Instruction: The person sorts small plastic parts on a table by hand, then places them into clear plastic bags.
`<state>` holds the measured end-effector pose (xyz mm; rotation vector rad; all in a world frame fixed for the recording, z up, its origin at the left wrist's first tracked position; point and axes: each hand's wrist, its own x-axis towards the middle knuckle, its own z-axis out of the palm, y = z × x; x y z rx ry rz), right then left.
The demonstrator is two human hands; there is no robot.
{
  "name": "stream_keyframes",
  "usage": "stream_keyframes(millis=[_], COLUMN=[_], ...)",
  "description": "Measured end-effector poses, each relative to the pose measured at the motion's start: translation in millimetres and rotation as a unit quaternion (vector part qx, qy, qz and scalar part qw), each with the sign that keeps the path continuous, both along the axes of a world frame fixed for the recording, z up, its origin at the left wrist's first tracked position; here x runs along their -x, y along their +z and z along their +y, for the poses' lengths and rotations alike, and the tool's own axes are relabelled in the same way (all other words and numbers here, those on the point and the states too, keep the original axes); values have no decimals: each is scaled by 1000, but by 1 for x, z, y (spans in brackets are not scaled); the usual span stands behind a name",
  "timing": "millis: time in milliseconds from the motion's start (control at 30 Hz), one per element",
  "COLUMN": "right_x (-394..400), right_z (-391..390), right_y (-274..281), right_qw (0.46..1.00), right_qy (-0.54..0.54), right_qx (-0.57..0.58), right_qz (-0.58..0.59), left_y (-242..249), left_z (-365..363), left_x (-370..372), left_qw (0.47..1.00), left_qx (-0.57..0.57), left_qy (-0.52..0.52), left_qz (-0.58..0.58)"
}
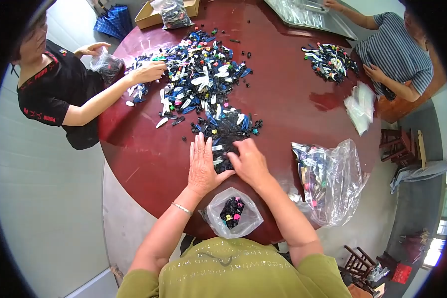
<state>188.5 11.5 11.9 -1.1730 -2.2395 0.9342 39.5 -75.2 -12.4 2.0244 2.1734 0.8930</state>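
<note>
My left hand (pixel 202 166) lies on the dark red table with its fingers stretched out, along the left side of a small heap of black, blue and white pieces (pixel 222 151). Across from it, my right hand (pixel 250 161) rests at the heap's right side with its fingers curled in; whatever its fingertips touch is hidden. The small heap joins a larger pile of mixed pieces (pixel 198 74) farther up. Below my hands, an open clear plastic bag (pixel 253 218) at the table's near edge holds black pieces and a few pink and yellow ones.
A person at the left (pixel 49 89) reaches into the large pile and holds a bag (pixel 106 65). Another person sits at the right (pixel 395 49) by a smaller pile (pixel 331 62), empty bags (pixel 360 107) and a metal tray (pixel 310 22). A filled bag (pixel 328 179) lies at right.
</note>
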Motion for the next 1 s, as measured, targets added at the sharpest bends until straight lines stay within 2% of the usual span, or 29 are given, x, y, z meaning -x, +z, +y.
stream_keyframes(millis=[67, 167, 200, 233, 300, 433, 567, 633, 700, 833, 900, 1000], right_x=[-2, -12, -14, -20, -21, 2, 26, 28, 23, -23, -53, -77], right_z=[1, 29, 40, 60, 81, 71, 27, 11, 9, 19, 21, 2], right_y=[5, 1, 6, -3, -20, -41, -44, -28, -16, 23, 23, 15], right_qw=[993, 990, 987, 971, 975, 982, 984, 990, 985, 982, 991, 999], right_qy=[74, -17, -87, -92, -128, -49, -1, 37, 83, -40, -63, -17], right_qx=[58, -86, -62, -187, -169, -178, -161, -94, -84, -114, -58, 19], right_qz=[68, 110, 119, 114, 68, 26, 73, 94, 123, 142, 100, 28], left_y=[-1, -2, 0, 0, 0, -5, -9, -12, -10, 0, 0, -1], left_z=[0, -1, -1, -1, 0, 4, 8, 11, 12, 3, -10, -26], left_x=[0, 0, -1, -1, -2, -2, -3, -1, 1, 0, 1, 2], left_qw=[1000, 999, 999, 999, 999, 999, 999, 999, 999, 997, 997, 995], left_qx=[1, 12, 9, 9, 10, 6, -2, -10, -31, -27, -23, -15], left_qy=[12, 30, 35, 39, 49, 50, 47, 43, 34, 38, 45, 37], left_qz=[2, -3, -7, -7, -8, -12, -7, 2, -21, -55, -63, -95])
